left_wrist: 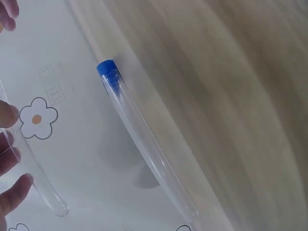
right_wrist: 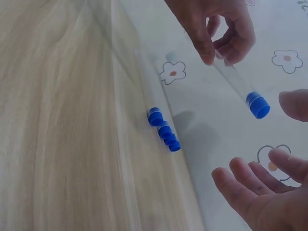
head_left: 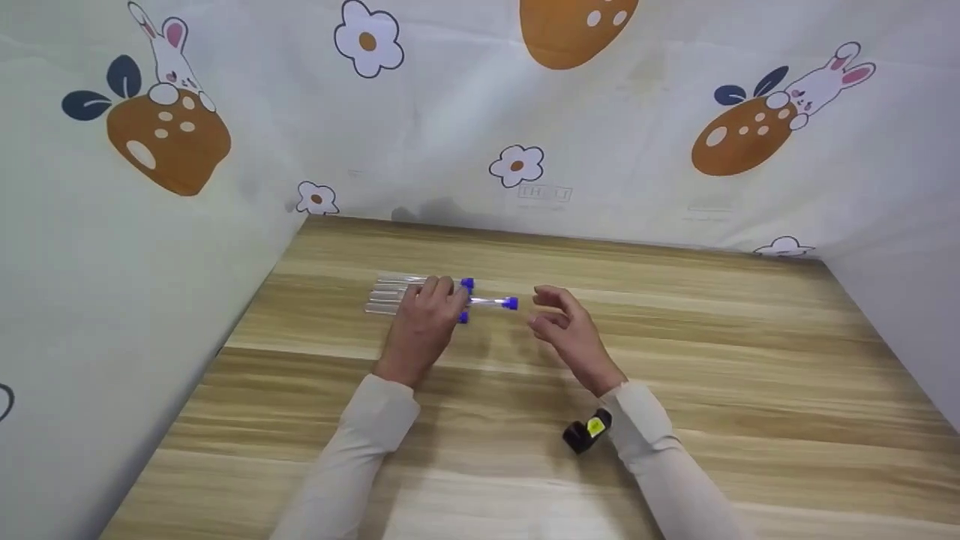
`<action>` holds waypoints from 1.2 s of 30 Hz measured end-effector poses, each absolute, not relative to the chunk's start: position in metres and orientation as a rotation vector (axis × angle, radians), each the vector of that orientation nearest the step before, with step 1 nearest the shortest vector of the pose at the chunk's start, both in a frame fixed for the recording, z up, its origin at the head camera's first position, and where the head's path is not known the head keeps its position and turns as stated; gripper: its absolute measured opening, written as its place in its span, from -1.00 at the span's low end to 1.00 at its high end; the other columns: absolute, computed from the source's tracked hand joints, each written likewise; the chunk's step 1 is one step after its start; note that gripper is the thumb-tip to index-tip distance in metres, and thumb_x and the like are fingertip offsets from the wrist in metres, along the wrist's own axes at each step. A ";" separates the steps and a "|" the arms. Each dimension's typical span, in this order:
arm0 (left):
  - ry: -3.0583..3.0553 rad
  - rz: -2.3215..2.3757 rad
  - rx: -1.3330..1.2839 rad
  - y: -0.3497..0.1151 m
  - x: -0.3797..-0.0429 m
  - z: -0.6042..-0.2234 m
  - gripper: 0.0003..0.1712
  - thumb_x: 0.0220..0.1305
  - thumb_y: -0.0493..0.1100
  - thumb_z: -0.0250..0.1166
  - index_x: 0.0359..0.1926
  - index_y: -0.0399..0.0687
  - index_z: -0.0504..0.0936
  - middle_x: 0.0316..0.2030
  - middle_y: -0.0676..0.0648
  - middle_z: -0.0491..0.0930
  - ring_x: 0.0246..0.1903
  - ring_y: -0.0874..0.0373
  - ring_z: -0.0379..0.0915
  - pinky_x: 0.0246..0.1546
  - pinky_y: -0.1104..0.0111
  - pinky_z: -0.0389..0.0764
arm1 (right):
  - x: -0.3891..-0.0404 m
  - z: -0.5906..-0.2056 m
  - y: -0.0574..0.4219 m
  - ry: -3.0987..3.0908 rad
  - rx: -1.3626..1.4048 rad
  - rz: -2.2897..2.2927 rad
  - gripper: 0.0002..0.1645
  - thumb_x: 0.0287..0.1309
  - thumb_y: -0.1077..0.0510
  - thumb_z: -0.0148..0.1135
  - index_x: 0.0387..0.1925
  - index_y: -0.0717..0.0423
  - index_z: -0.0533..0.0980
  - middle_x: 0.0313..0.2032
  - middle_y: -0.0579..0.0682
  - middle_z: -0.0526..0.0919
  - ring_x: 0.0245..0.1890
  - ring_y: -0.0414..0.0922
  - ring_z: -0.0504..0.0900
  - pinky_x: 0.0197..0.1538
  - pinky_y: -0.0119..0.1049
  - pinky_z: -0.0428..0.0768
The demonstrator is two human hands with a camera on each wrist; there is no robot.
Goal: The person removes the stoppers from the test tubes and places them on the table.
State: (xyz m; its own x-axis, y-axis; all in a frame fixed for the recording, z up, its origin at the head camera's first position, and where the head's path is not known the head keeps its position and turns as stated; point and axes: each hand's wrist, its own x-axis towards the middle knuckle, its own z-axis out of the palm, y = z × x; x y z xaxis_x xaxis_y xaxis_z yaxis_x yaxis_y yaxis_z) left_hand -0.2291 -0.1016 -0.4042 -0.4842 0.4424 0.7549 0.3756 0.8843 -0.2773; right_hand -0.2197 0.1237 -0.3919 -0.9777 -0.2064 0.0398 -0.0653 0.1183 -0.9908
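My left hand (head_left: 427, 322) pinches a clear test tube (head_left: 491, 301) between thumb and fingers, its blue cap (head_left: 512, 303) pointing right. In the right wrist view, this held tube (right_wrist: 233, 79) tilts down toward the cap, above the table. My right hand (head_left: 574, 334) is just right of the cap, fingers spread and slightly bent, touching nothing. Several more capped test tubes (head_left: 382, 307) lie side by side under and beside the left hand, which partly hides them. Their blue caps (right_wrist: 164, 129) line up in the right wrist view.
A small black object with a yellow label (head_left: 596, 427) is beside the right sleeve. The wood-grain table (head_left: 712, 360) meets a pale patterned sheet (head_left: 450, 112) at the back and sides.
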 end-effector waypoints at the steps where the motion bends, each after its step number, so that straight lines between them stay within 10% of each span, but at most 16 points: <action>1: -2.112 0.104 -0.583 -0.101 -0.229 -0.404 -0.94 0.25 -0.31 0.19 -0.36 -0.11 0.56 -0.43 -0.07 0.56 -0.38 0.07 0.53 -0.37 0.26 0.57 | -0.219 -0.391 0.124 2.261 -0.277 -2.011 -0.42 0.24 0.27 0.14 0.27 0.18 0.26 0.21 0.16 0.34 0.17 0.16 0.44 0.16 -0.04 0.51; 36: -1.997 0.196 -0.596 -0.061 -0.222 -0.406 -0.87 0.22 -0.39 0.18 -0.35 -0.07 0.57 -0.44 -0.06 0.55 -0.41 0.08 0.53 -0.38 0.27 0.55 | -0.217 -0.392 0.133 2.251 -0.133 -2.138 -0.73 0.29 0.28 0.08 0.01 0.23 0.47 -0.17 0.06 0.53 -0.30 -0.13 0.64 -0.28 -0.20 0.69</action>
